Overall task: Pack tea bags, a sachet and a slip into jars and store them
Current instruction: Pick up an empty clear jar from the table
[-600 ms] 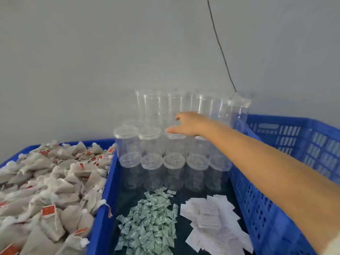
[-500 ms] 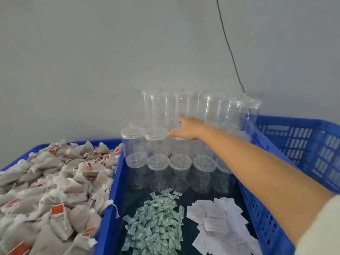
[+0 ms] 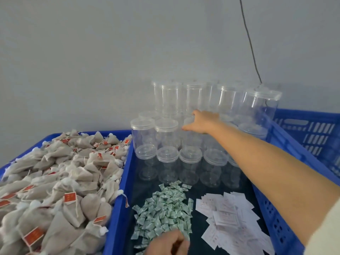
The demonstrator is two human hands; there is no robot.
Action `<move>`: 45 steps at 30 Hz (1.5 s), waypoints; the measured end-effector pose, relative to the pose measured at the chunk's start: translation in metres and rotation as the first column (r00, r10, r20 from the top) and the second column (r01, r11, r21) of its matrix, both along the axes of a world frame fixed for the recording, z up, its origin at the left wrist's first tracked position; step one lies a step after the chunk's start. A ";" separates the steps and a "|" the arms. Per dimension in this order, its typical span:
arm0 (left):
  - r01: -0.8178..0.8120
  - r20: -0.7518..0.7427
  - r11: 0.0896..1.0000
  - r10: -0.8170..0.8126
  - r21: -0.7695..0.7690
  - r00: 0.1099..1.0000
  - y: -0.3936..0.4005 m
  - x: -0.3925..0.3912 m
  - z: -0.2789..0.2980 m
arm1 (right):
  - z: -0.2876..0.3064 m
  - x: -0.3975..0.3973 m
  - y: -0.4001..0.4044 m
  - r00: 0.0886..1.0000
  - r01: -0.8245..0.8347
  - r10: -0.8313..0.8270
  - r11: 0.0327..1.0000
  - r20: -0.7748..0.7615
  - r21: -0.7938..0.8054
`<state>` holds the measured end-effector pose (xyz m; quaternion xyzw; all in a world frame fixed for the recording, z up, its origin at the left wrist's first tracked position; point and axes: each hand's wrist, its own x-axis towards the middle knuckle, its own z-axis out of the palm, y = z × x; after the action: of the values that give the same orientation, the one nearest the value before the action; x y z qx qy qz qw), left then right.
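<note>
Dozens of clear plastic lidded jars point(image 3: 166, 137) stand stacked in tiers at the far end of the blue plastic middle crate point(image 3: 127, 173), against the grey wall. The right hand point(image 3: 199, 122) reaches across to the middle tier, fingers loosely spread and curved around the top of one jar there; whether it has closed on the jar cannot be told, since the clear plastic barely shows against the palm. The left hand point(image 3: 168, 243) sits at the bottom edge over the heap of small green-and-white sachets point(image 3: 163, 207), fingers curled together, though what it pinches, if anything, cannot be told. White printed paper slips point(image 3: 228, 214) lie scattered just beside the sachets, and the grey cloth tea bags with red tags point(image 3: 60, 181) fill the neighbouring blue crate on the left. These jars are probably very light, rigid and smooth, so a careless pull could topple the neighbours touching them. Gripping around the lid rim or upper wall and lifting straight up looks safest. The bags look soft and squashable, easy to grab by the handful.
</note>
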<state>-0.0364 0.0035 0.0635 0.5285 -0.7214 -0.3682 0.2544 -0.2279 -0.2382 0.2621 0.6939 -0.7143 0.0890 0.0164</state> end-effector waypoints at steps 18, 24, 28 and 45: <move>-0.337 -0.234 0.835 0.256 -0.435 0.938 -0.088 -0.085 0.083 | -0.021 0.007 0.146 0.946 -0.094 0.071 0.994 0.316 0.060; -0.307 -0.239 0.808 0.211 -0.503 0.948 -0.075 -0.075 0.059 | -0.057 0.009 0.166 0.947 -0.127 0.110 0.991 0.303 0.037; -0.303 -0.282 0.813 0.180 -0.497 0.943 -0.066 -0.064 0.053 | -0.070 0.010 0.172 0.922 -0.230 0.233 0.972 0.310 -0.045; 0.124 0.252 0.676 0.093 -0.727 0.963 -0.020 -0.031 0.018 | -0.114 -0.021 0.211 0.798 -0.465 0.202 0.806 0.568 0.367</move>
<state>-0.0671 -0.0164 0.0815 0.4196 -0.8402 0.0263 0.3424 -0.2492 -0.0276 0.1485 0.7453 -0.5529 0.0847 -0.3627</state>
